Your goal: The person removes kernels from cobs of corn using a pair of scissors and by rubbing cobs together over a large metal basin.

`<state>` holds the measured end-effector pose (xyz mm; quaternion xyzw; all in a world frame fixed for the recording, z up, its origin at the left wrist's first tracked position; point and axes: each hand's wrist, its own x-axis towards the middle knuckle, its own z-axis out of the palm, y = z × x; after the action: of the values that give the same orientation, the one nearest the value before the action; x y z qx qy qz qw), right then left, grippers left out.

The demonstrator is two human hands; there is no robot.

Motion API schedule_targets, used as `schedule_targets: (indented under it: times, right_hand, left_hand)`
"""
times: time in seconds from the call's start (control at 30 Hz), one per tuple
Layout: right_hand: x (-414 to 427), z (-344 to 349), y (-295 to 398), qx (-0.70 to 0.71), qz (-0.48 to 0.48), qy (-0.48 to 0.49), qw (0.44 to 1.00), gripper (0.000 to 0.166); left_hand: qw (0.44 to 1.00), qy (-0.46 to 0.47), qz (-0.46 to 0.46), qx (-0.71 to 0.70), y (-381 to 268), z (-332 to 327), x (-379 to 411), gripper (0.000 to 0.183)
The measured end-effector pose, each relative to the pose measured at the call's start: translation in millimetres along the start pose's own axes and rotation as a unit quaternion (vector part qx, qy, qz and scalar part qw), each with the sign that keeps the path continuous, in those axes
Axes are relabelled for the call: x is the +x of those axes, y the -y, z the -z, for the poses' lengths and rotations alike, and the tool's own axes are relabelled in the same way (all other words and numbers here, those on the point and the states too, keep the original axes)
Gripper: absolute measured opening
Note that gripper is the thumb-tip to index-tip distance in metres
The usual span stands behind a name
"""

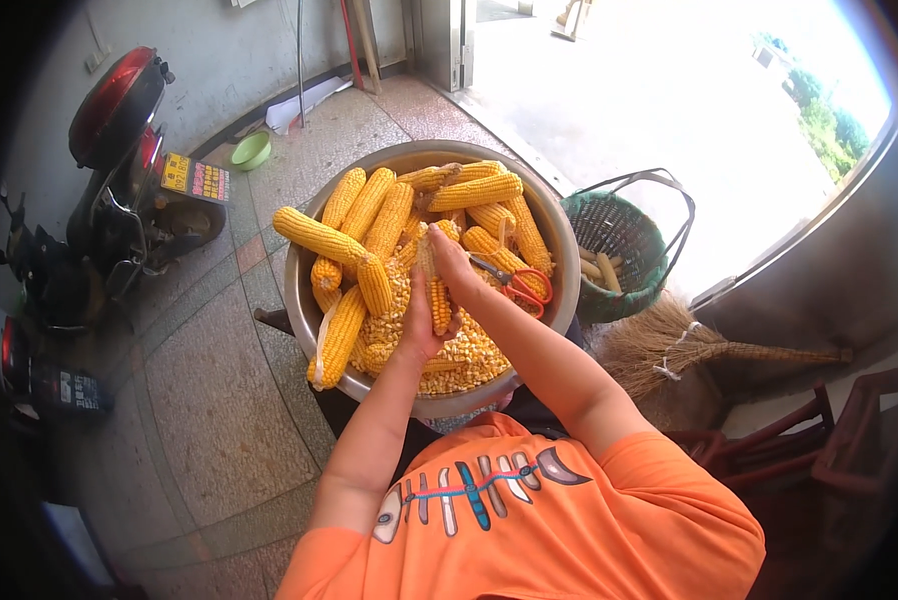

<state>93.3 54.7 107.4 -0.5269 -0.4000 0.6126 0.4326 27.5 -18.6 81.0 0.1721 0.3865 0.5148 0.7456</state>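
Observation:
Both hands meet around one partly shelled corn cob [440, 304] above a wide metal basin [566, 300]. My left hand [420, 319] grips the cob from its left side and below. Pressed along its upper right side is my right hand [452, 266]. Pale bare cob shows toward the far end, while yellow kernels still cover the near end. Loose kernels [464, 375] fill the front of the basin under my hands. Whole ears of corn [389, 221] are piled at its back and left. Scissors with orange handles [530, 291] lie on the corn right of my right hand.
A green woven basket [632, 289] holding bare cobs stands right of the basin, by the open doorway. A straw broom [674, 345] lies behind it, near dark red wooden furniture [779, 450]. Parked scooters [118, 202] and a light green bowl [251, 151] are on the left.

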Motion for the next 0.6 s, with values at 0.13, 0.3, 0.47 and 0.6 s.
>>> schedule_targets:
  times: [0.13,0.3,0.47,0.6]
  right_hand:
    - [8.5,4.9,-7.2,0.074,0.1,0.037,0.992,0.045]
    - [-1.2,-4.7,-10.5,0.071,0.076,0.001,0.995,0.045]
    - [11.1,8.7,-28.3,-0.075,0.2,-0.018,0.977,0.049]
    - [20.9,15.5,-14.1,-0.054,0.145,0.096,0.983,0.051]
  left_hand:
    - [0.996,-0.035,-0.044,0.067,8.7,-10.5,-3.6,0.057]
    - [0.973,-0.115,-0.141,0.14,11.8,-8.6,1.8,0.055]
    - [0.995,-0.062,-0.05,0.063,11.5,-9.3,-4.2,0.055]
    - [1.0,-0.012,-0.013,-0.015,-2.2,-10.1,-8.2,0.053]
